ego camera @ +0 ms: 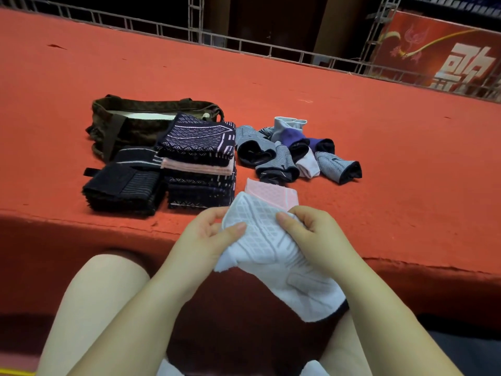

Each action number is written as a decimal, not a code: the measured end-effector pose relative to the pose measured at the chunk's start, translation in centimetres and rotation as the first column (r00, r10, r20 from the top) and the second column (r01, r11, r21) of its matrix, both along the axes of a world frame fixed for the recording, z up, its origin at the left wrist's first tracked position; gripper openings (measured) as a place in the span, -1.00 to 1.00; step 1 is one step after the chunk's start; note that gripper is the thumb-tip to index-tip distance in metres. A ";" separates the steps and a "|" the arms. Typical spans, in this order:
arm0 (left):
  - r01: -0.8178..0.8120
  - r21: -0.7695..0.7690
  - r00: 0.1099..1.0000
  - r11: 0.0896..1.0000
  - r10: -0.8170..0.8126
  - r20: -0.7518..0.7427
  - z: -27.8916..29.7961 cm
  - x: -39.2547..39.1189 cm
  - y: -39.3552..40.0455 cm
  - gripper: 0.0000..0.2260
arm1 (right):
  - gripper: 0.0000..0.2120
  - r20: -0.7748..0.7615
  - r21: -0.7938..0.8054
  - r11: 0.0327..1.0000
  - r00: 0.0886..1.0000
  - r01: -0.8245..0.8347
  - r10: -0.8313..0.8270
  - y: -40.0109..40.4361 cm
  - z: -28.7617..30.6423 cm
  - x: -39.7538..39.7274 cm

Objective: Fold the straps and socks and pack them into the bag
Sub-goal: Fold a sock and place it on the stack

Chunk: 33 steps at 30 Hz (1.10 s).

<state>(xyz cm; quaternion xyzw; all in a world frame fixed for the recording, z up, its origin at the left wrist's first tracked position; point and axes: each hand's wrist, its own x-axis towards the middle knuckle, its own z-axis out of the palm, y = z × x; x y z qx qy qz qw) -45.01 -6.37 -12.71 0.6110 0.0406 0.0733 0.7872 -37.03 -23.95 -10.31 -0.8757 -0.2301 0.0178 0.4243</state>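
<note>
Left hand: I see my left hand (210, 234) reaching in from the lower left, forearm angled up toward the red platform (352, 126), thumb curled over the near face of the white strap (271, 256) and the other fingers tucked behind its left edge, pinching it.
White strap: it hangs between both hands just in front of the platform's near edge, its upper end folded over, its lower end drooping toward my lap.
Right hand: my right hand (311, 234) comes in from the lower right, thumb pressed on the strap's upper right corner, fingers curled behind it, gripping.
Bag: a dark brown bag (130, 123) lies on the platform's left part, mouth open.
Folded straps: a black stack (122, 188) and a taller dark patterned stack (200, 164) with one pink layer sit just beside each other in front of the bag.
Pink strap: a pink strap (273, 195) lies flat on the platform just behind the white strap.
Socks: a loose pile of grey, purple and white socks (295, 153) lies to the right of the stacks.
Writing: a red banner (439, 50) beyond the platform's far right edge carries large white characters I cannot read.
</note>
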 end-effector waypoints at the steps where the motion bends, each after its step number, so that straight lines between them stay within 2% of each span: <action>1: -0.011 -0.003 1.000 1.000 0.011 0.015 0.1 0.0 0.2 -0.61 | -0.65 -0.042 0.049 0.999 0.999 0.016 -0.013 0.0 -0.1 -0.1; 3: 0.006 0.012 0.998 1.000 -0.006 0.062 0.4 -0.3 0.6 -0.57 | -0.60 -0.193 0.198 0.979 0.981 0.041 -0.002 0.0 0.1 -0.3; 6: 0.126 0.151 0.966 0.980 -0.156 0.204 0.4 -0.7 1.3 -0.31 | -0.53 -0.508 0.409 0.908 0.850 0.095 0.139 -0.2 0.7 -0.7; 9: 0.169 0.379 0.922 0.910 -0.282 0.266 0.8 -1.3 1.4 -0.05 | -0.47 -0.616 0.438 0.894 0.757 0.100 0.217 0.0 0.7 -0.9; 11: 0.064 0.583 0.928 0.810 -0.263 0.263 1.1 -1.7 1.2 0.02 | -0.49 -0.645 0.451 0.887 0.723 0.100 0.247 0.1 0.6 -1.0; 13: -0.132 0.739 0.940 0.661 -0.153 0.305 1.4 -1.9 1.1 0.01 | -0.57 -0.657 0.446 0.892 0.704 0.073 0.271 0.1 0.5 -1.2; 16: -0.252 0.797 0.922 0.549 -0.113 0.369 2.0 -1.9 1.1 -0.07 | -0.60 -0.676 0.433 0.900 0.678 0.050 0.288 0.2 0.7 -1.5; 18: -0.297 0.812 0.885 0.502 -0.174 0.431 2.3 -1.8 1.0 -0.25 | -0.58 -0.686 0.406 0.913 0.673 0.037 0.278 0.2 0.6 -1.4; 20: -0.291 0.823 0.866 0.488 -0.231 0.444 2.4 -1.5 0.7 -0.55 | -0.62 -0.692 0.376 0.926 0.677 0.040 0.252 0.3 0.6 -1.4; 22: -0.211 0.807 0.911 0.552 -0.188 0.367 2.3 -1.4 0.4 -0.63 | -0.70 -0.683 0.347 0.937 0.697 0.050 0.216 0.4 0.5 -1.5; 24: -0.175 0.773 0.958 0.610 -0.075 0.276 1.9 -1.3 0.3 -0.67 | -0.71 -0.640 0.273 0.960 0.756 0.056 0.138 1.0 0.3 -2.0; 27: -0.256 0.749 0.959 0.610 0.063 0.277 1.3 -1.1 0.2 -0.64 | -0.67 -0.335 0.016 0.999 0.942 0.039 -0.031 1.6 -0.1 -2.5; 28: -0.272 0.752 0.959 0.600 0.101 0.265 1.3 -1.0 0.1 -0.63 | -0.68 -0.237 0.008 0.999 0.971 0.045 -0.041 1.8 0.2 -2.9; 31: -0.298 0.730 0.954 0.615 0.226 0.199 1.0 -0.8 0.0 -0.70 | -0.72 -0.136 0.161 0.985 0.987 -0.059 0.082 2.2 1.0 -4.6; 33: -0.316 0.680 0.945 0.662 0.282 0.164 1.0 -0.7 0.1 -0.73 | -0.66 -0.055 0.056 0.991 0.991 -0.121 0.124 2.4 0.8 -5.7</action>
